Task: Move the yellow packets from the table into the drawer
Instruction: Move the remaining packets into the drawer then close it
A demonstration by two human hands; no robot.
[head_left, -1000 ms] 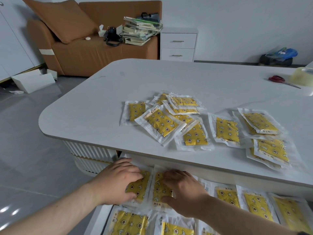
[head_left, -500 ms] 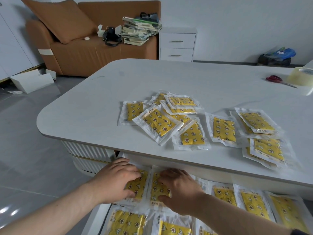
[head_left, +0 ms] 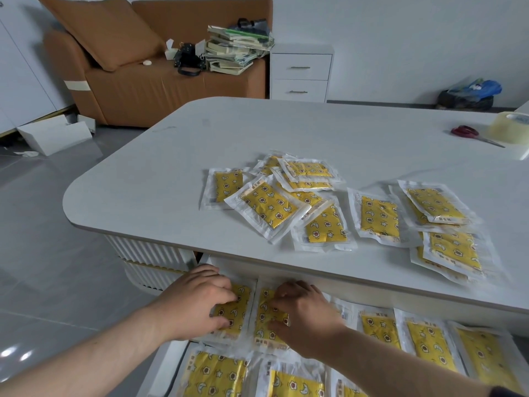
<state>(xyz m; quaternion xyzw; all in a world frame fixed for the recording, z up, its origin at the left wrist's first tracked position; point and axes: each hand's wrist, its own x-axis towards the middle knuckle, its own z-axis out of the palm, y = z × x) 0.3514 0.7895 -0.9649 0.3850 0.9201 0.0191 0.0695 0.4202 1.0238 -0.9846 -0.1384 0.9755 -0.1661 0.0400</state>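
Several yellow packets [head_left: 269, 209] in clear wrappers lie scattered on the white table [head_left: 160, 179], more of them toward its right side [head_left: 452, 250]. Below the table edge an open drawer [head_left: 160, 368] holds rows of the same packets. My left hand [head_left: 194, 302] grips one packet [head_left: 236, 309] at the drawer's back left, thumb curled under its near edge. My right hand [head_left: 306, 313] grips the neighbouring packet [head_left: 267, 316], fingers curled over it.
Red-handled scissors [head_left: 465, 131] and a tape roll [head_left: 509, 130] sit at the table's far right. Behind stand a brown sofa [head_left: 148, 78] with stacked books, a white two-drawer cabinet [head_left: 300, 73], and a white box [head_left: 54, 133] on the grey floor.
Both hands stay on the same two packets in the drawer, shifting only slightly. The packets on the table have not moved.
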